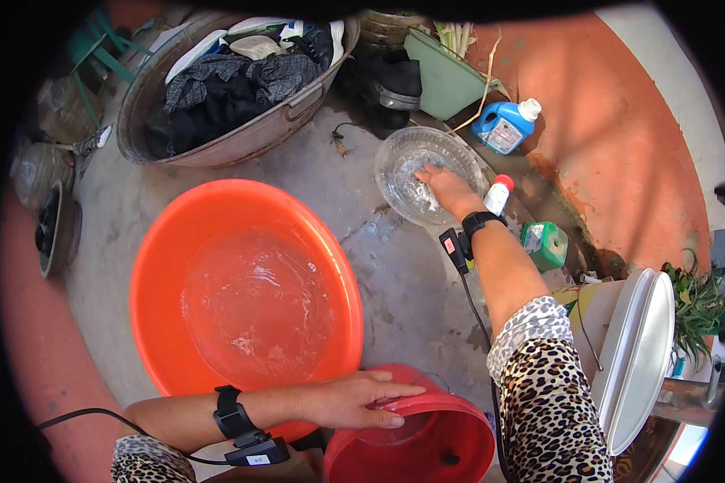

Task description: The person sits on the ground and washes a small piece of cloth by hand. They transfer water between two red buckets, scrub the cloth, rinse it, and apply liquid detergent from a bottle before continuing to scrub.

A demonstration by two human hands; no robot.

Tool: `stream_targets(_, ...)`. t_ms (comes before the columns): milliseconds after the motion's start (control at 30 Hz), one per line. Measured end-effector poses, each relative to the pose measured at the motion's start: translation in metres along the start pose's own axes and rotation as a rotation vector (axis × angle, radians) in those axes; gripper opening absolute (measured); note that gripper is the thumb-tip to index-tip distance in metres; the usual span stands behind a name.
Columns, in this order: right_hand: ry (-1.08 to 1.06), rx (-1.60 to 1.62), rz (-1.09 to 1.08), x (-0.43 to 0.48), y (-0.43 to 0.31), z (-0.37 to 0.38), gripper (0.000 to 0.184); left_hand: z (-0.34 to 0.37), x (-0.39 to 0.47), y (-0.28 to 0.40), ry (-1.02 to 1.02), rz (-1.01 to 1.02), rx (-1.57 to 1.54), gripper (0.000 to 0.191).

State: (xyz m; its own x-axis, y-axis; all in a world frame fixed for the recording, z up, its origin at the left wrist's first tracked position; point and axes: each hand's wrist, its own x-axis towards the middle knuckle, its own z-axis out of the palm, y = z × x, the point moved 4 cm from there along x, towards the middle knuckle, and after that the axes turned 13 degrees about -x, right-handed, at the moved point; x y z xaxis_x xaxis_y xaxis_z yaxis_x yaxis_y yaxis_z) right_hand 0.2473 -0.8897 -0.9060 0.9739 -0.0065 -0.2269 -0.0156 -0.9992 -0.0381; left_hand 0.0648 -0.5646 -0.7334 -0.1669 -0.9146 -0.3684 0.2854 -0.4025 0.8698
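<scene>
My left hand (359, 399) rests on the rim of a red plastic bucket (486, 422), its thumb over the edge and its fingers along the outside. The bucket leans with its mouth towards me. My right hand (448, 186) reaches into a clear ribbed plastic basin (393, 199), its fingertips at white powder or suds; whether it holds any is hidden. Left of both stands a large orange basin (151, 290) with clear water in it. A white bottle with a red cap (498, 194) stands beside my right wrist.
A metal tub (217, 154) with dark clothes and shoes stands at the upper left. Black shoes (393, 84), a green planter (444, 90) and a blue detergent jug (504, 127) are beyond the clear basin. A green container (545, 246) and lidded bucket (628, 356) stand right.
</scene>
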Motion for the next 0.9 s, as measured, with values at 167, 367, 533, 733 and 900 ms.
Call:
stream_targets(167,0.144,-0.187,-0.086,-0.002,0.004,0.005,0.025,-0.001,0.001,-0.001,-0.002,0.013,-0.015,0.063)
stream_targets(367,0.147,-0.204,-0.071,-0.009,0.005,0.001,0.015,-0.002,0.002,0.001,0.002,0.034,-0.025,0.061)
stream_targets(533,0.179,0.272,0.09,-0.02,0.024,-0.014,0.024,0.0,0.001,0.001,0.027,0.014,-0.007,0.06)
stream_targets(733,0.061,0.729,0.226,-0.046,0.031,-0.053,0.024,0.004,0.001,0.0,0.043,-0.021,0.058,0.06)
stream_targets(900,0.019,1.401,0.264,-0.111,-0.016,-0.131,0.034,0.01,-0.003,-0.001,0.183,0.097,0.122,0.065)
